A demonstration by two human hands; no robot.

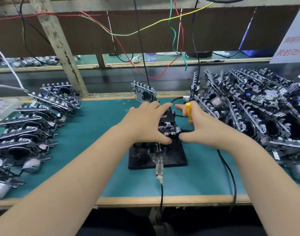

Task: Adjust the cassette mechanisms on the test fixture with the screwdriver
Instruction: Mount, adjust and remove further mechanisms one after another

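Note:
A black test fixture (173, 157) lies on the green mat at the bench's middle, with a cassette mechanism (168, 127) seated on it. My left hand (144, 124) lies over the mechanism's left side, fingers spread across its far edge and thumb at its near edge. My right hand (202, 126) is at its right side, thumb touching the near right corner, while its fingers hold a yellow-handled screwdriver (189, 111) whose tip is hidden. A metal clamp lever (159, 166) sticks out over the fixture's near edge.
Rows of cassette mechanisms (32, 132) fill the left of the mat, and a big heap of them (258, 113) fills the right. One mechanism (144, 93) stands upright behind the fixture. Black cables (230, 174) run off the front edge; coloured wires hang above.

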